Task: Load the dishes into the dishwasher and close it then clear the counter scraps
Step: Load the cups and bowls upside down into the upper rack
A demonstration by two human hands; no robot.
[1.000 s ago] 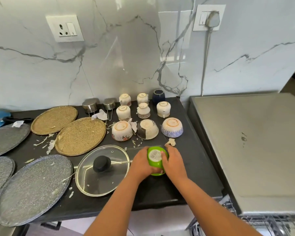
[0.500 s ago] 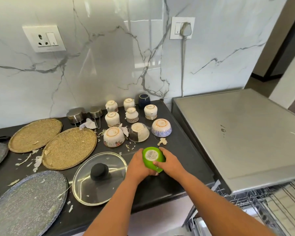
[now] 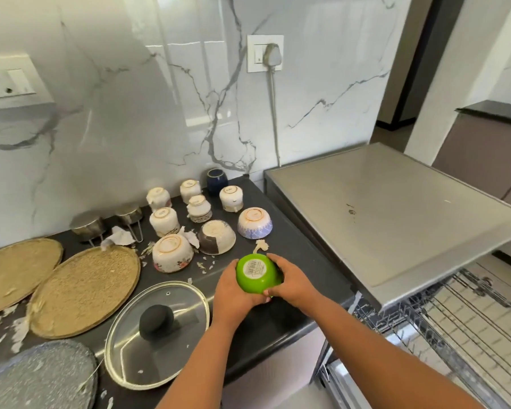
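From the head view, both hands cup an upturned green bowl (image 3: 257,277) above the table (image 3: 292,317): left hand (image 3: 233,293) under its left side, right hand (image 3: 292,283) curled around its right. The dishwasher rack (image 3: 443,329) lies lower right, nearer the right hand.

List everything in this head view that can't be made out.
- Green bowl: inside hidden, held upside down between left hand and right hand; its label text is too small.
- Dishwasher rack: back part covered by the steel top, front cut by the frame edge.
- Grey speckled plate: cropped at the bottom-left corner.
- Upturned cups: insides hidden.
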